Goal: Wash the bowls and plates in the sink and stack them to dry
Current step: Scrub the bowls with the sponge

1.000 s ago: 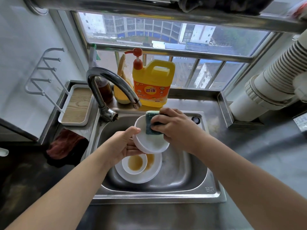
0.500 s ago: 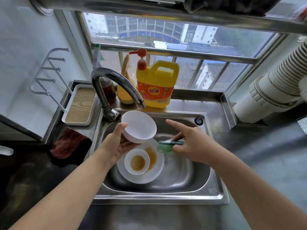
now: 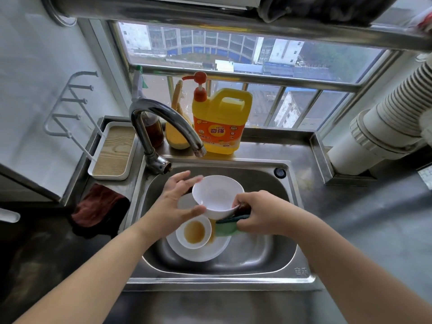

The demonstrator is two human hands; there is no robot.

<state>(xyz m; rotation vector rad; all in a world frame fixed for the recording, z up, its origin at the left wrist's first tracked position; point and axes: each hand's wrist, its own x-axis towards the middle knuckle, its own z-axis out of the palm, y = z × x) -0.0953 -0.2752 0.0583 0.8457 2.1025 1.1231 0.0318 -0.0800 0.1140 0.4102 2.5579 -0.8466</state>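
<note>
I hold a clean-looking white bowl [image 3: 217, 195] tilted above the steel sink [image 3: 222, 279]. My left hand [image 3: 174, 206] holds its left side, thumb under the rim and fingers spread behind it. My right hand [image 3: 258, 213] grips a green sponge [image 3: 224, 229] and presses its dark side against the bowl's right outer wall. Below, a small bowl with brown residue [image 3: 194, 232] sits on a white plate [image 3: 201, 252] smeared with brown sauce, lying in the basin.
The curved faucet [image 3: 163, 120] arches over the sink's back left, not running. A yellow detergent jug [image 3: 219, 122] stands on the ledge behind. A wood-lined white tray [image 3: 113, 153] and a red cloth [image 3: 98, 206] lie left. A white pipe [image 3: 385, 129] fills the right.
A second ago the sponge scrubbed inside the bowl. My right hand then dropped away and now brings the sponge to the bowl's outer right side; the bowl has turned and moved right.
</note>
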